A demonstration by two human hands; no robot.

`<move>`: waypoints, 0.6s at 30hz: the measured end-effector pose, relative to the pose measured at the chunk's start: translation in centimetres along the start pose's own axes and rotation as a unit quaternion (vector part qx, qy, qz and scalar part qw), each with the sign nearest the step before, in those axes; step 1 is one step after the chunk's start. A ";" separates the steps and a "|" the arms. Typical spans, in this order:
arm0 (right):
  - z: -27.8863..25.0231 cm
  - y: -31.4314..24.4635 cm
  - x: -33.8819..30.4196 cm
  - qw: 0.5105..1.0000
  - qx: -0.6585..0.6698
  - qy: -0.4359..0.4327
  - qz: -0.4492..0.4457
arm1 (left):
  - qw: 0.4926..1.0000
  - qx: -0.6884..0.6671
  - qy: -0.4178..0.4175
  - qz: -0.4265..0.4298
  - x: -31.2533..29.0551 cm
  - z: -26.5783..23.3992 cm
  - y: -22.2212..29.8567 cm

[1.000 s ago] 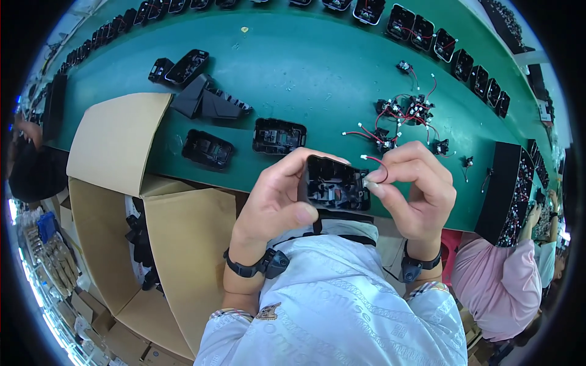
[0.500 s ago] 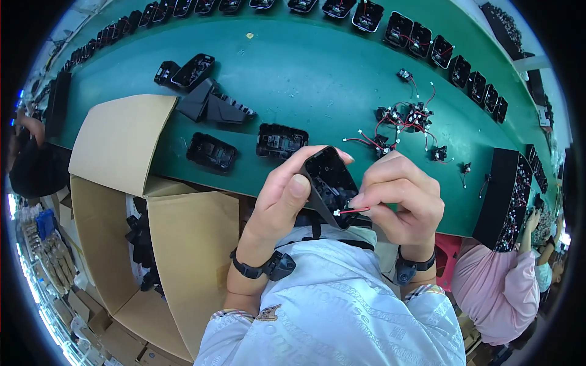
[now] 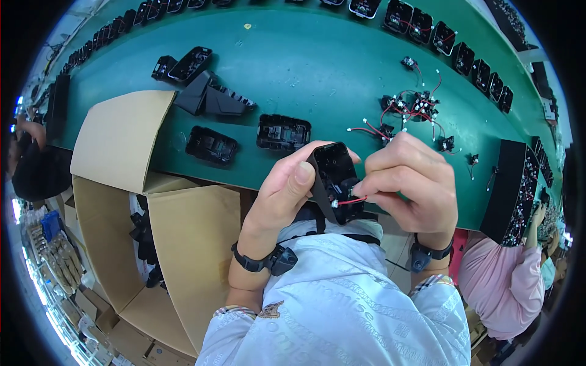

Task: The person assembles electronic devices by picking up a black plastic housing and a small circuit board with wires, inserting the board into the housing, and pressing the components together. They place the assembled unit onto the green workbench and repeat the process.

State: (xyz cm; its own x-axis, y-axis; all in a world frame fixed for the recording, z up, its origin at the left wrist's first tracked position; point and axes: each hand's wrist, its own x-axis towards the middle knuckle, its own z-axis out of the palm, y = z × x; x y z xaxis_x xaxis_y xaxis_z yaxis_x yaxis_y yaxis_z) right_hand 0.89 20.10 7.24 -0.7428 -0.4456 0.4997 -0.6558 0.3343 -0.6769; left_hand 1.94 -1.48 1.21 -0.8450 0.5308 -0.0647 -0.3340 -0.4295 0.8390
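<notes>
My left hand (image 3: 285, 194) is wrapped round a black plastic housing (image 3: 329, 166), thumb along its side wall and its open face tilted up. Over the housing's lower part, the fingertips of my right hand (image 3: 415, 180) pinch a small dark part inside it, mostly covered by the fingers. From there runs a short red wire (image 3: 350, 201) ending in a white connector (image 3: 334, 204). On the green table, beyond my hands, lie two more black housings, one wide (image 3: 283, 132) and one tilted (image 3: 211, 146).
Small wired parts (image 3: 422, 108) lie loose on the right of the table. An open cardboard box (image 3: 195, 256) stands at my left. More housings (image 3: 421, 25) line the far edge. A black bin (image 3: 503, 189) is at right, near a person in pink (image 3: 497, 283).
My right hand has shifted a little up and to the right, still pinching inside the housing. The housing has moved slightly right and its tilt has changed a bit.
</notes>
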 end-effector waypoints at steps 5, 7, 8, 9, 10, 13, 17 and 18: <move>0.9 -0.2 0.2 0.999 0.032 -0.007 -0.008 | 1.000 0.020 0.013 0.004 -0.2 -0.1 0.3; 1.0 0.0 0.4 1.000 0.014 0.011 -0.007 | 1.000 0.023 -0.013 0.014 0.4 -0.5 0.1; 1.2 0.1 0.3 1.000 0.020 0.002 -0.011 | 1.000 0.023 -0.012 0.013 0.2 -0.4 0.1; 1.2 0.0 0.4 1.000 0.021 0.002 -0.009 | 1.000 0.013 -0.010 0.022 0.1 0.0 0.1; 1.0 -0.1 0.6 0.999 0.050 -0.006 -0.001 | 1.000 0.003 -0.007 0.030 0.0 0.1 0.1; 1.9 -0.7 0.1 0.994 0.093 0.001 0.059 | 1.000 -0.006 0.001 0.023 -0.4 -0.1 0.1; 2.0 -1.1 -0.7 0.986 0.083 -0.002 0.148 | 0.999 0.011 0.007 0.046 0.2 -0.3 0.0; 1.7 -1.4 -0.4 0.982 0.118 -0.002 0.147 | 0.999 -0.001 0.010 0.044 0.2 -0.1 -0.2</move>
State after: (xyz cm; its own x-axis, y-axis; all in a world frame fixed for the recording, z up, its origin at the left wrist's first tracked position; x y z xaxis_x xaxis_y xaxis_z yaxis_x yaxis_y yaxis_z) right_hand 2.34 18.44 7.09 -0.8946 -0.3620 0.2620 -0.3633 0.2477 -0.8982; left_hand 1.78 -1.43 1.00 -0.8796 0.4756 -0.0022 -0.2593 -0.4756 0.8406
